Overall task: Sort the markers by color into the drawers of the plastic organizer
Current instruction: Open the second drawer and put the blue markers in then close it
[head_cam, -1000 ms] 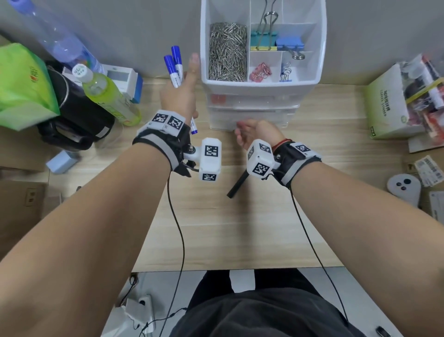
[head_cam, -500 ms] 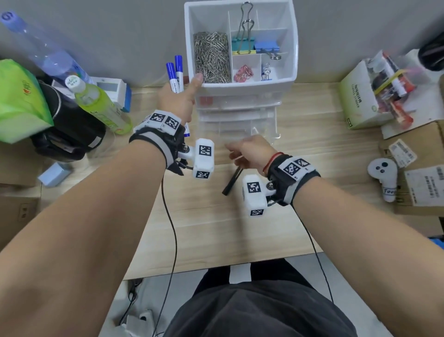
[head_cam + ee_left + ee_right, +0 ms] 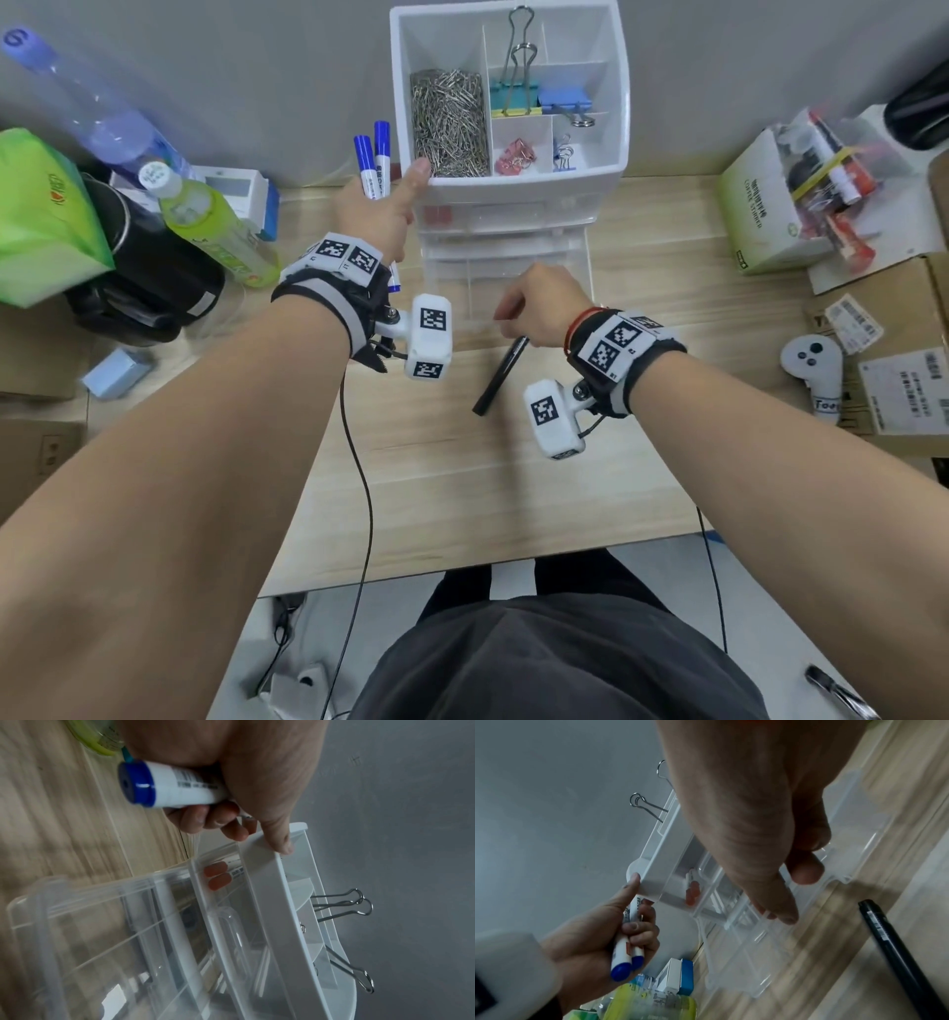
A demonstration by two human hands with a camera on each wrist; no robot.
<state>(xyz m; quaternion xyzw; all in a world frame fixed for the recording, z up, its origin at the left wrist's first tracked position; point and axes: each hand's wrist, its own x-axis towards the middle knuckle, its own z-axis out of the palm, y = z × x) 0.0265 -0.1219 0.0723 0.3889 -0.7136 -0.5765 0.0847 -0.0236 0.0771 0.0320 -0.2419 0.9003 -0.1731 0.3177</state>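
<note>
Your left hand [image 3: 377,216] grips two blue markers [image 3: 372,159], thumb pressing the organizer [image 3: 508,180] rim. Your right hand [image 3: 544,308] curls on its pulled-out bottom drawer [image 3: 770,943]. One black marker [image 3: 500,375] lies on the counter [image 3: 462,488] before the organizer.

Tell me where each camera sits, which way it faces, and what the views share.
Head: on the person's head, facing down at the desk; both forearms, left hand, right hand.
Left wrist: along the left hand gripping the blue markers, thumb on the organizer.
Right wrist: along the right hand at the pulled-out drawer; left hand also visible.
Shared: all three show the organizer and blue markers; head and right wrist show the black marker.
</note>
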